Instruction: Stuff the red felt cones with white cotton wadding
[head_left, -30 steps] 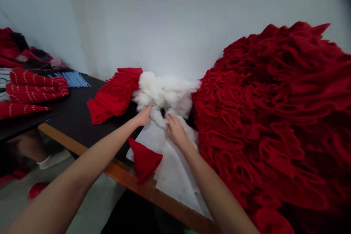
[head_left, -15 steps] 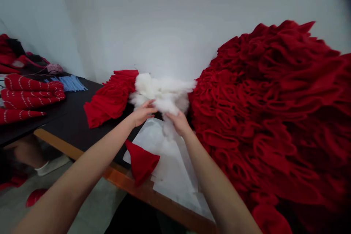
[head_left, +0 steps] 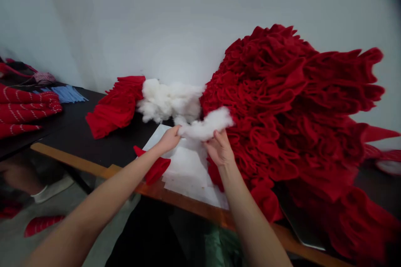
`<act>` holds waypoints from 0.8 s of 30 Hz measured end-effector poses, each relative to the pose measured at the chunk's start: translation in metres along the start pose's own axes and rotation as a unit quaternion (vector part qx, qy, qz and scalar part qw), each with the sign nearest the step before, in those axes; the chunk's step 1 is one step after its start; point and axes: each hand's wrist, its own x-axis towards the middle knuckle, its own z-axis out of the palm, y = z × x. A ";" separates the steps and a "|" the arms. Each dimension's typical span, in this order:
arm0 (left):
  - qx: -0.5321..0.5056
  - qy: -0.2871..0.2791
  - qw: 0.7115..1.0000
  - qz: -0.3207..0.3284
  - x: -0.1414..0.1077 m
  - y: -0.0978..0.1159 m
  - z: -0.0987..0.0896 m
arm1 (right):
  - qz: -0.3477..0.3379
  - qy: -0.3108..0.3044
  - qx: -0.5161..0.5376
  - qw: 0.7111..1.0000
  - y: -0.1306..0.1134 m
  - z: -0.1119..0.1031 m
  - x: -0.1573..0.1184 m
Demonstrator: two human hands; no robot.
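A tuft of white fiber stuffing (head_left: 208, 125) stretches between my two hands, above the white sheets on the table. My left hand (head_left: 171, 138) is closed on the tuft's left end. On the other side, my right hand (head_left: 221, 147) grips it from below with thumb and fingers. Behind them, against the wall, sits a larger heap of white stuffing (head_left: 169, 98). One red felt piece (head_left: 158, 170) lies near the table edge, partly covered by my left forearm.
A tall mound of red felt pieces (head_left: 266, 104) fills the right side. A smaller red stack (head_left: 115, 106) lies left of the stuffing heap. White sheets (head_left: 188, 171) rest on the black table (head_left: 72, 142). Blue strips (head_left: 67, 94) and red stitched fabric (head_left: 28, 104) lie farther left. Someone's leg (head_left: 23, 179) shows below.
My hands have drawn a tuft away from the heap, toward me and to the right. My left hand has closed on it. The view has shifted to the right.
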 end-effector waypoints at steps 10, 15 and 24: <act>0.177 -0.130 0.976 0.001 -0.026 0.005 0.005 | -0.062 -0.060 -0.694 0.714 -0.004 -0.033 -0.080; 0.184 -0.142 0.973 0.002 -0.042 0.016 0.017 | -0.089 -0.171 -0.702 0.685 0.033 -0.018 -0.075; 0.309 0.128 0.942 0.038 -0.136 0.009 -0.015 | -0.133 -0.166 -0.539 0.815 0.044 -0.041 -0.060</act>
